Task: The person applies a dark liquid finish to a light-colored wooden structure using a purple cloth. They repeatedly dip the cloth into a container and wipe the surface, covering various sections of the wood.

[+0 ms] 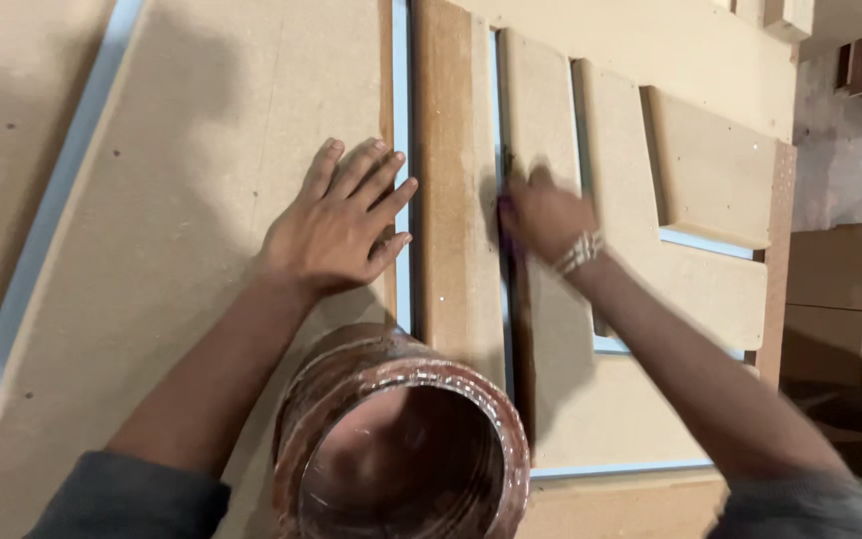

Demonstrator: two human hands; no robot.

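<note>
Flanking brown strip [456, 190] (hands [336, 225] beside)

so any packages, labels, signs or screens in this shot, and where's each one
No labels, signs or screens show.
Closest to a package: round reddish-brown open-topped container, bottom centre, glossy stained rim, no label visible.
Stacked brown boxy blocks, right edge; too dim to say if cartons.

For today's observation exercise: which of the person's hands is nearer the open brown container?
Left. The left hand lies flat on the board just above the container; the right hand is further up and to its right.
</note>
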